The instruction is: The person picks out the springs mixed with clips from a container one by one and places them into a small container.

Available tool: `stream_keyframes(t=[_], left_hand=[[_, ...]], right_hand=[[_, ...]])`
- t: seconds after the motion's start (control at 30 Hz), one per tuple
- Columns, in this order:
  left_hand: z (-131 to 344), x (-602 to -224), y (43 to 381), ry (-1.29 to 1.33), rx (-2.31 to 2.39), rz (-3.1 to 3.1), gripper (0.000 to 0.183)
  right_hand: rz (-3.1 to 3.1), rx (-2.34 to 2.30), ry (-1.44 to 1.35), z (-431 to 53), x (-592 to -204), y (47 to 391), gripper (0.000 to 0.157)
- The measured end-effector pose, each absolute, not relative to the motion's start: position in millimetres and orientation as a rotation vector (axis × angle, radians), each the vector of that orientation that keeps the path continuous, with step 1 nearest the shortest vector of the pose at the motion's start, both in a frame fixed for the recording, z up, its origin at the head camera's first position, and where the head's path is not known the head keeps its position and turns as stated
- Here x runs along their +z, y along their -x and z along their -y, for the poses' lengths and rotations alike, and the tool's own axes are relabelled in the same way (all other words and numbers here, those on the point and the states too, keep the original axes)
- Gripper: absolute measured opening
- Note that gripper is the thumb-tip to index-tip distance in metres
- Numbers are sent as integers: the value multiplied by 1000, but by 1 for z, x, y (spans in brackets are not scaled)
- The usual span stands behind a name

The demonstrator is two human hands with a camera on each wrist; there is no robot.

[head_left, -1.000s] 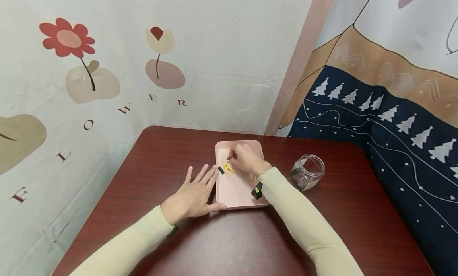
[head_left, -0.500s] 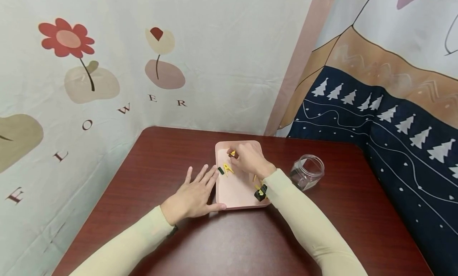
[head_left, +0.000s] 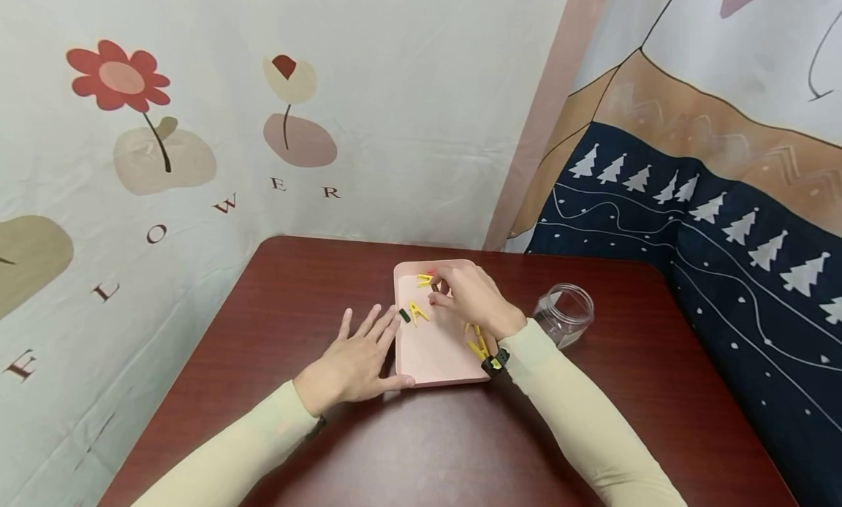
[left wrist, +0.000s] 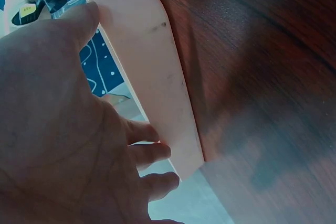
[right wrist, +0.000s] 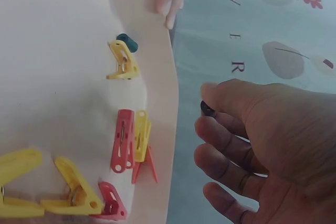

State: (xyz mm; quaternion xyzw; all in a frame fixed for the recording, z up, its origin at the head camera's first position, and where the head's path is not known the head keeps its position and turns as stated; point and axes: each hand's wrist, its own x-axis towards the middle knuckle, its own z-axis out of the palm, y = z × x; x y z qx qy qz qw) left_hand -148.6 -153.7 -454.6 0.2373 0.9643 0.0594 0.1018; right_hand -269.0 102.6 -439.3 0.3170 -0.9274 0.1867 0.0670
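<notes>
My left hand point(head_left: 355, 364) rests with straight, spread fingers along the left rim of a pink tray point(head_left: 430, 357); the thumb touches the near corner. Over the tray's far part, my right hand point(head_left: 475, 295) pinches a small dark cylinder point(right wrist: 207, 109) between thumb and forefinger, its other fingers loosely bent. Inside the tray, a yellow clothespin point(head_left: 417, 312) lies beside a small dark green cylinder point(head_left: 404, 315) near the left wall. More clothespins lie in it, such as a red clothespin point(right wrist: 123, 141) and a yellow clothespin point(right wrist: 73, 190). The right hand partly hides the tray in the head view.
A clear open jar point(head_left: 566, 313) stands on the dark red-brown table point(head_left: 316, 295), right of the tray. Printed cloth point(head_left: 408, 127) hangs behind the table, and navy cloth point(head_left: 625, 207) hangs on the right. A black wrist camera point(head_left: 495, 362) sits on the right wrist.
My right hand has shifted to the right and back from the tray's far left, holding the dark cylinder. A yellow clothespin there is now uncovered. The left hand stays in place.
</notes>
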Motion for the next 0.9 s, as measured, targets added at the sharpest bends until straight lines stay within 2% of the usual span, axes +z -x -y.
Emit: stream_keyframes(t=[0.4, 0.6, 0.9], left_hand=[[154, -456, 148, -692, 182, -2849, 118], [153, -456, 149, -691, 178, -2848, 119], [153, -455, 148, -687, 179, -2845, 118]], right_hand=[[2755, 606, -914, -120, -428, 253, 21], [2768, 646, -882, -130, -421, 245, 28], [2793, 590, -793, -141, -410, 236, 23]])
